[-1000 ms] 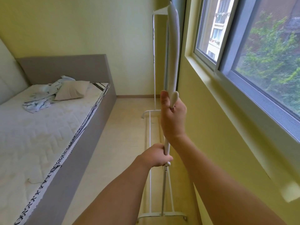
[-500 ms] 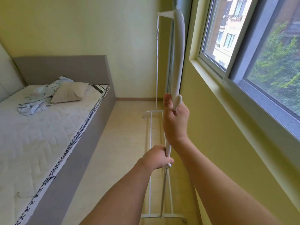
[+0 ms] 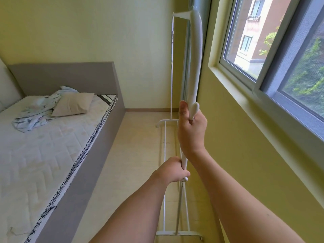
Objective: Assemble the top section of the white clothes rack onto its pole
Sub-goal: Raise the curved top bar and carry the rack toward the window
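The white clothes rack stands along the yellow wall under the window. Its top section (image 3: 196,55) is a thick white bar running away from me to the far upright (image 3: 172,67). My right hand (image 3: 191,132) grips the near end of that bar where it bends down. Just below, my left hand (image 3: 172,171) is closed around the near pole (image 3: 180,207) at its upper end, by a small knob. The joint between top section and pole is hidden by my hands. The rack's base (image 3: 177,233) rests on the floor.
A bed with a grey frame (image 3: 73,195), bare mattress, pillow (image 3: 72,104) and crumpled cloth fills the left side. A strip of pale floor (image 3: 133,155) runs between bed and rack. The window sill (image 3: 263,109) juts out on the right, close to the rack.
The view has tilted slightly, so the rack's top bar sits lower in the frame. Both hands keep the same grips on the bar end and the pole.
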The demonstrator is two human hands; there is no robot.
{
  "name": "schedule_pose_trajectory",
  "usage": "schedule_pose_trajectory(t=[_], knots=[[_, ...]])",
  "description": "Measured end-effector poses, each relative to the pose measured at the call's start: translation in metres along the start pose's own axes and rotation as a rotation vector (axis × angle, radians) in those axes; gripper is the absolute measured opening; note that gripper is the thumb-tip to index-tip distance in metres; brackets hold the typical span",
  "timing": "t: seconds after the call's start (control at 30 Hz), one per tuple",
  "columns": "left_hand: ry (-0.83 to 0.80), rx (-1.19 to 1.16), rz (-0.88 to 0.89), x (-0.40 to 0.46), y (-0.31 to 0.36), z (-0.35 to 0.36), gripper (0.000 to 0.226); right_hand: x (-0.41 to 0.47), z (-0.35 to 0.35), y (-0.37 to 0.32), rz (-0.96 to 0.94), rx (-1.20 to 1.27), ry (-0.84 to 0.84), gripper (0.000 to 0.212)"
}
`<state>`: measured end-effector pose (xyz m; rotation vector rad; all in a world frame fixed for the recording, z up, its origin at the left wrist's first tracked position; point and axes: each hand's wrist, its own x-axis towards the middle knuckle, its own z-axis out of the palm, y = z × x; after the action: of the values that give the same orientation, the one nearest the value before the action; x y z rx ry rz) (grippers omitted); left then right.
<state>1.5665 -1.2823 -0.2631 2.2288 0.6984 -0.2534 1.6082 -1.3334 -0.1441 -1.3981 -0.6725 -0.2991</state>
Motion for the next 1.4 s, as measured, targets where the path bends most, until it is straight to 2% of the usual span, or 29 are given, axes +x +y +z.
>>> schedule_pose_trajectory(t=[0.33,0.6,0.83,1.17,1.4], knots=[[-0.016,0.002,-0.008,0.043,0.001,-0.027,0.028,0.034,0.026,0.023,0.051,0.03,-0.014,0.042],[0.061,0.07,-0.037,0.075,0.009,-0.045,0.032,0.066,0.038,0.044,0.046,0.05,-0.055,0.041],[0.095,0.141,-0.077,0.107,0.028,-0.055,0.019,0.098,0.043,0.068,0.067,0.062,-0.072,0.042],[0.092,0.213,-0.152,0.134,0.036,-0.072,0.021,0.124,0.062,0.09,0.108,0.042,-0.104,0.043],[0.063,0.207,-0.138,0.161,0.041,-0.085,0.011,0.145,0.073,0.105,0.103,0.041,-0.085,0.043]])
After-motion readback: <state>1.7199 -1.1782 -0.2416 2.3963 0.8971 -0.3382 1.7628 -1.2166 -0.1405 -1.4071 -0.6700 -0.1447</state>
